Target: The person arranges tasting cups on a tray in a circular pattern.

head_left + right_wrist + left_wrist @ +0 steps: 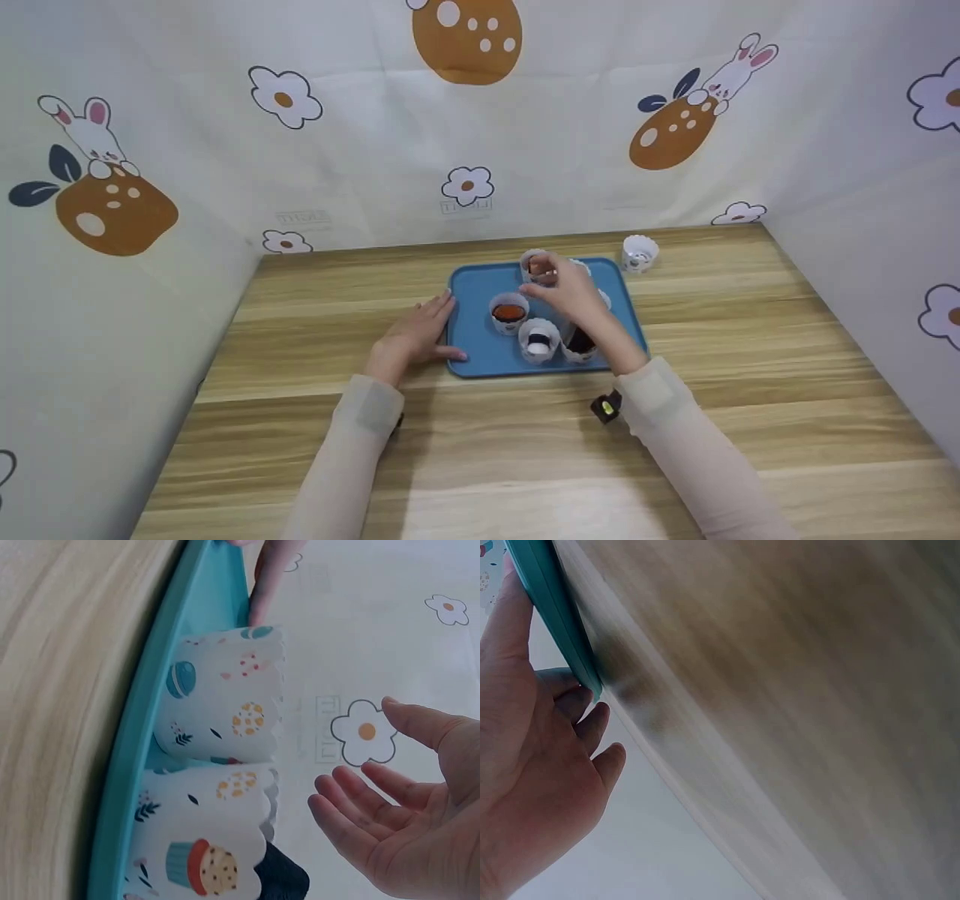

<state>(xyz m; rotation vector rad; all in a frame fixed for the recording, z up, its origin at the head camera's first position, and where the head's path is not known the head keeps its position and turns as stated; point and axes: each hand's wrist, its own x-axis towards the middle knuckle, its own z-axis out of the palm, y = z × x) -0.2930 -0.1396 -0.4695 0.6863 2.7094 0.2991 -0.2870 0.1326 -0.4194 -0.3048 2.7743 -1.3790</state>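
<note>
A blue tray [474,358] lies on the table, holding several white paper baking cups. My left hand [414,330] rests against the tray's left side, its thumb touching the near-left corner. My right hand [562,289] hovers over the tray's far part with fingers apart; the right wrist view shows nothing between them. Near those fingers is a cup with an orange-brown piece [535,266]. To its left-front sits a cup holding an orange-topped, dark-sided piece [509,313]. Closer in, another cup has a white piece with a black band [538,343]. Beside it, a cup contains a dark piece [581,343]. My right hand and forearm partly hide the cups behind.
One more paper cup [639,253] stands on the wooden table [315,337] beyond the tray's far-right corner. A printed cloth [360,165] with flowers and rabbits hangs along the back and both sides. Both wrists carry small dark devices [606,406].
</note>
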